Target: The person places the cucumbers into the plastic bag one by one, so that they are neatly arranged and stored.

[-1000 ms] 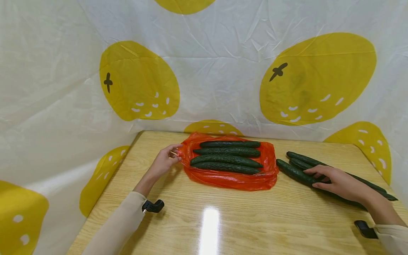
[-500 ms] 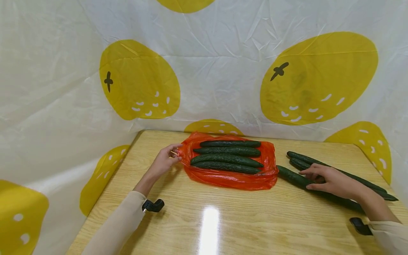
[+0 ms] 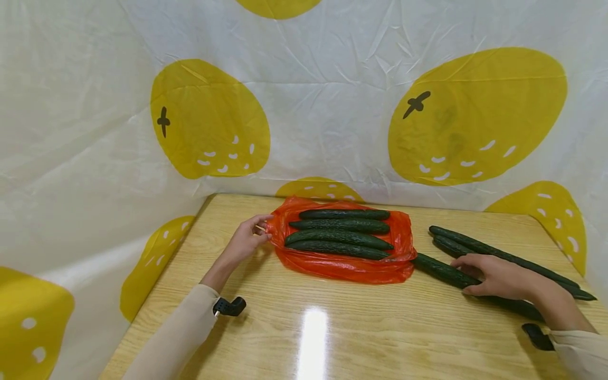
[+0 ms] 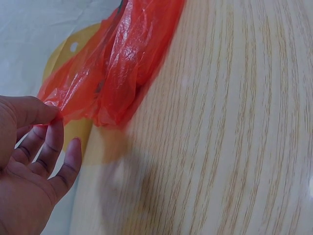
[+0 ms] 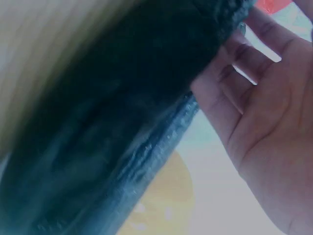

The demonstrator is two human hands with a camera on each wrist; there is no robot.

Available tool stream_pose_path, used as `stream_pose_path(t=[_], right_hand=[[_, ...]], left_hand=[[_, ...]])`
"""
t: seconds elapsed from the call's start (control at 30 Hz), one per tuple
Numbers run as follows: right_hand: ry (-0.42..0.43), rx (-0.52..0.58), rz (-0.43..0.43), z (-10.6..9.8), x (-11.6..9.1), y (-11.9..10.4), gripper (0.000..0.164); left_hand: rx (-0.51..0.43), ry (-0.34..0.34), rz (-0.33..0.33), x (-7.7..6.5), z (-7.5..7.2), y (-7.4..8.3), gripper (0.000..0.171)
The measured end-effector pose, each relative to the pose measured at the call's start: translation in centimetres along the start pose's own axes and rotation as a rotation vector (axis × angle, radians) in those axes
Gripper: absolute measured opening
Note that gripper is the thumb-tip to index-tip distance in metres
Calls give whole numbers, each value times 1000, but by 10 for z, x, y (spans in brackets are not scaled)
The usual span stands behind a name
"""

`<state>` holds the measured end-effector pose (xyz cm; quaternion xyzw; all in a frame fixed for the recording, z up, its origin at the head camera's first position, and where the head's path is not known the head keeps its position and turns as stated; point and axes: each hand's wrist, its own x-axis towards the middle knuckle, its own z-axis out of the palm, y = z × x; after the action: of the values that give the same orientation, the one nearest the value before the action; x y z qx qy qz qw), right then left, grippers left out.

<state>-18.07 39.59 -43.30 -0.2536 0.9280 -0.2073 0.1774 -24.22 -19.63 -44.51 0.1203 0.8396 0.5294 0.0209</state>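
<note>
A red plastic bag lies on the table with several dark green cucumbers side by side in it. My left hand pinches the bag's left end between thumb and forefinger, as the left wrist view shows; the other fingers stay off it. To the right, my right hand grips another cucumber around its middle, thumb on the near side. That cucumber slants across the table, its far tip at the bag's right edge. Whether the tip is inside or under the plastic, I cannot tell. In the right wrist view it looks blurred.
Two more cucumbers lie slanted behind my right hand, close together. The wooden table meets a white cloth with yellow fruit prints at its back and left. Black devices sit at both wrists.
The gripped cucumber has swung away from the two behind it, and its far tip has shifted nearer to me, against the bag's right edge. My left hand has kept its pinch in place.
</note>
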Motion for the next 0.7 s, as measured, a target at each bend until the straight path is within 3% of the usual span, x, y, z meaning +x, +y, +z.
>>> stream_pose_path(t=[0.33, 0.57, 0.7], right_hand=[[-20, -46, -12, -7, -11, 1, 61], [11, -57, -21, -17, -15, 4, 58], [36, -71, -47, -21, -17, 5, 55]], left_hand=[[-10, 1, 2, 0, 2, 1, 49], [-17, -28, -11, -13, -2, 37, 48], [-19, -30, -14, -13, -2, 38, 49]])
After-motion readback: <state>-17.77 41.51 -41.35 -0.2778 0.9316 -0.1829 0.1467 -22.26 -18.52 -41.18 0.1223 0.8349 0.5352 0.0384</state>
